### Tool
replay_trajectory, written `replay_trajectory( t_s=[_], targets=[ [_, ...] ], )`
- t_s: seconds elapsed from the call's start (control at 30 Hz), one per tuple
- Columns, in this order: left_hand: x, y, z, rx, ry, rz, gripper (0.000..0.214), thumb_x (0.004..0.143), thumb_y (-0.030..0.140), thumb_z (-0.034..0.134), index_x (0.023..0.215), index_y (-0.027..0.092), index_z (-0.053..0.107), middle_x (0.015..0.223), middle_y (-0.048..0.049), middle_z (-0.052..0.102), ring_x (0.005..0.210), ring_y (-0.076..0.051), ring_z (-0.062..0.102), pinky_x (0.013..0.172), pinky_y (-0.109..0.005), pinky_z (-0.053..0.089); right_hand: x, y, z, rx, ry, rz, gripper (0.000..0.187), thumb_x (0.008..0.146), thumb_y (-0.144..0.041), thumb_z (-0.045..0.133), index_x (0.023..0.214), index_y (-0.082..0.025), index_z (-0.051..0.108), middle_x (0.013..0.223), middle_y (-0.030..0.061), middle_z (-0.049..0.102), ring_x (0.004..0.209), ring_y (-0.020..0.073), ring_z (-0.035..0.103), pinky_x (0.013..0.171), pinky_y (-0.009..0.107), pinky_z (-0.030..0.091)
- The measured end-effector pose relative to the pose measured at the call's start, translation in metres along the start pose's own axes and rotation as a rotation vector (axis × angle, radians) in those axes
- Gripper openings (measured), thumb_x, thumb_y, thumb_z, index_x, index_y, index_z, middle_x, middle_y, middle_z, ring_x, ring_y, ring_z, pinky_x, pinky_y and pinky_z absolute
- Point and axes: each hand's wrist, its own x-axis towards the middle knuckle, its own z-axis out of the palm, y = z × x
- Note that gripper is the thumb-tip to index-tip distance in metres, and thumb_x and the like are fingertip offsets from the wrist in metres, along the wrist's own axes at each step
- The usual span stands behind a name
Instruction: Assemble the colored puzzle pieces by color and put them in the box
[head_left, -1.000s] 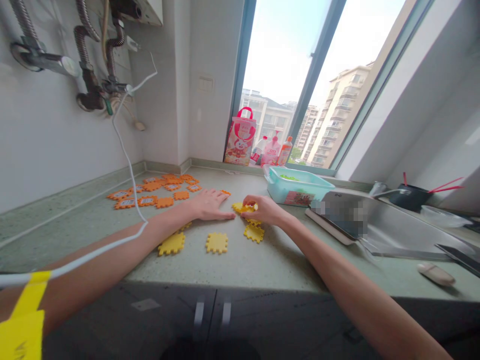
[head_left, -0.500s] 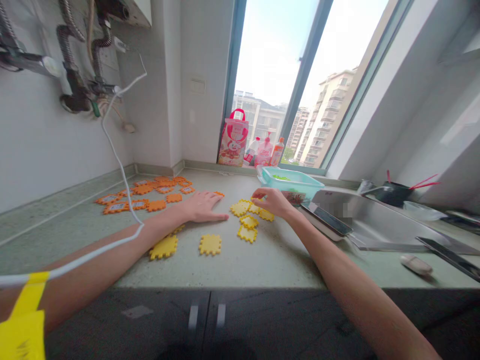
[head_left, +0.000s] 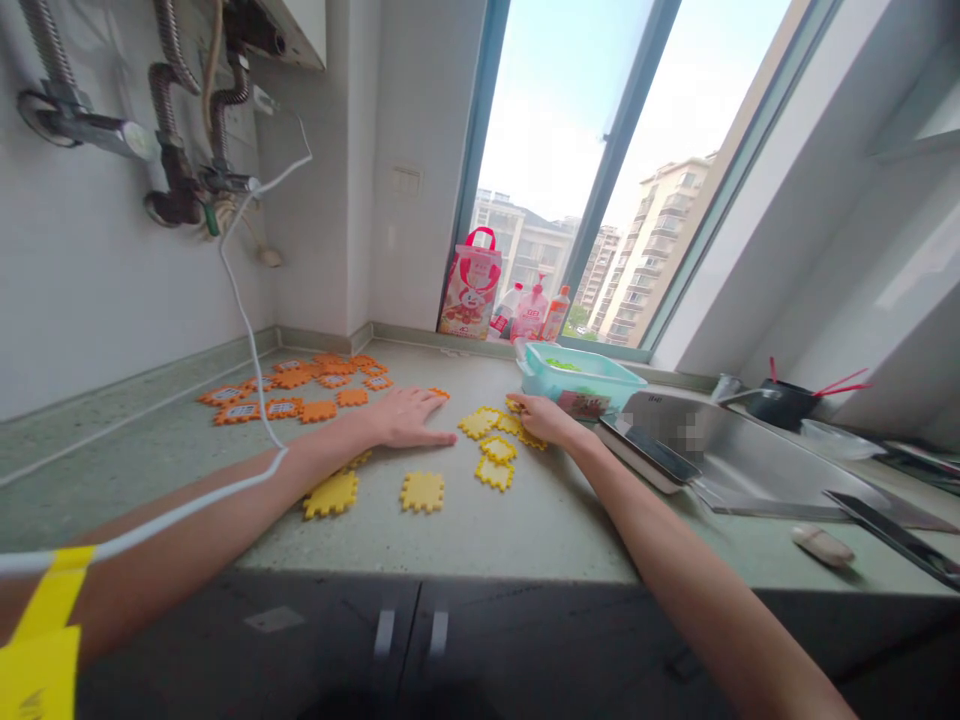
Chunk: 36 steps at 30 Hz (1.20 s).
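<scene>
My left hand point(head_left: 411, 416) rests flat on the counter, fingers stretched out and thumb apart. An orange notched puzzle piece point(head_left: 440, 393) shows by its fingertips. My right hand point(head_left: 549, 418) is closed, its fingertips pressed down on a yellow notched piece point(head_left: 514, 404) at the edge of a loose cluster. In that cluster lie a yellow square tile point(head_left: 478, 424) and yellow frame-like pieces point(head_left: 496, 474), some overlapping. Nearer the front edge is a single yellow tile point(head_left: 422, 492). Another yellow tile point(head_left: 331, 495) sits beside my left forearm, which partly hides a further one.
Orange pieces point(head_left: 319, 411) are scattered at the left back. A turquoise tub point(head_left: 581, 372) stands behind my right hand. Right of it are a phone point(head_left: 658, 450) and a steel sink point(head_left: 739, 455). A white cable point(head_left: 244, 320) hangs across my left forearm.
My right hand has come down slightly and flattened onto the yellow pieces. My left hand stays in place. The view has shifted a little.
</scene>
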Motion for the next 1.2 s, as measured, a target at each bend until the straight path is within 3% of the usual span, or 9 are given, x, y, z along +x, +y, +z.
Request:
replay_trajectory(
  t_s=[0.1,0.27,0.47,0.67,0.77,0.83,0.9,1.07,1.2],
  targets=[
    [-0.003,-0.002,-0.002,-0.002,-0.003,-0.006,0.112,0.085,0.096,0.035,0.165,0.018,0.044,0.165,-0.0177,0.048,0.15,-0.039,0.044,0.124,-0.052,0.028,-0.001,-0.001,0.0,-0.021,-0.02,-0.006,0.062,0.081,0.001,0.058,0.139,-0.016,0.072,0.132,0.0127,0.077,0.124,0.0279,0.072,0.109,0.034,0.053],
    [-0.009,-0.005,-0.008,-0.01,-0.01,-0.029,0.111,0.084,0.095,0.04,0.164,0.018,0.046,0.166,-0.0174,0.048,0.15,-0.04,0.044,0.124,-0.052,0.03,-0.007,-0.001,-0.009,-0.055,-0.043,-0.009,0.033,0.09,-0.013,0.064,0.116,-0.02,0.084,0.119,0.0117,0.082,0.113,0.0288,0.076,0.103,0.035,0.055],
    [-0.009,-0.009,-0.008,-0.007,-0.012,-0.037,0.114,0.083,0.097,0.039,0.166,0.019,0.043,0.166,-0.0173,0.047,0.15,-0.04,0.044,0.125,-0.052,0.028,-0.012,-0.004,-0.018,-0.077,-0.063,0.07,0.025,0.091,-0.026,0.071,0.112,-0.024,0.085,0.108,0.0092,0.083,0.101,0.0297,0.077,0.093,0.036,0.057],
    [-0.008,-0.011,-0.006,-0.01,-0.008,-0.028,0.113,0.084,0.096,0.039,0.166,0.018,0.043,0.167,-0.0165,0.045,0.151,-0.04,0.042,0.125,-0.052,0.029,-0.034,0.004,-0.056,0.115,0.051,0.083,0.047,0.083,-0.032,0.078,0.129,-0.023,0.074,0.118,0.0074,0.08,0.1,0.0244,0.075,0.092,0.034,0.056],
    [-0.007,-0.012,-0.005,-0.008,-0.013,-0.029,0.112,0.084,0.096,0.038,0.166,0.019,0.043,0.167,-0.0157,0.046,0.151,-0.04,0.042,0.125,-0.052,0.028,-0.046,0.007,-0.069,0.196,-0.153,0.063,0.042,0.079,-0.029,0.079,0.12,-0.021,0.077,0.116,0.0073,0.079,0.098,0.0233,0.074,0.086,0.031,0.057],
    [-0.008,-0.011,-0.006,-0.003,-0.015,-0.028,0.112,0.084,0.096,0.037,0.166,0.02,0.042,0.168,-0.0154,0.045,0.151,-0.04,0.042,0.125,-0.051,0.028,-0.049,0.005,-0.069,0.163,-0.317,0.077,0.041,0.073,-0.03,0.085,0.112,-0.02,0.079,0.109,0.0072,0.08,0.096,0.0248,0.074,0.082,0.031,0.057],
    [-0.009,-0.009,-0.008,0.006,-0.017,-0.025,0.113,0.084,0.096,0.037,0.166,0.019,0.041,0.168,-0.0159,0.044,0.151,-0.039,0.042,0.125,-0.05,0.028,-0.048,0.001,-0.065,0.128,-0.398,0.088,0.043,0.069,-0.033,0.089,0.109,-0.02,0.079,0.102,0.006,0.08,0.092,0.0249,0.074,0.077,0.03,0.056],
    [-0.01,-0.009,-0.01,-0.003,-0.024,-0.03,0.112,0.085,0.096,0.038,0.166,0.018,0.041,0.168,-0.0177,0.044,0.152,-0.04,0.042,0.126,-0.05,0.028,-0.043,-0.001,-0.055,0.109,-0.334,0.077,0.026,0.076,-0.039,0.083,0.095,-0.021,0.079,0.092,0.0027,0.079,0.084,0.0209,0.072,0.068,0.026,0.052],
    [-0.007,-0.015,-0.004,-0.043,-0.006,-0.013,0.112,0.083,0.097,0.039,0.166,0.021,0.042,0.168,-0.017,0.044,0.153,-0.041,0.04,0.126,-0.053,0.026,-0.04,-0.001,-0.053,0.106,-0.174,0.063,0.019,0.08,-0.037,0.079,0.092,-0.021,0.078,0.088,0.0027,0.078,0.08,0.0203,0.07,0.068,0.027,0.051]
  ],
)
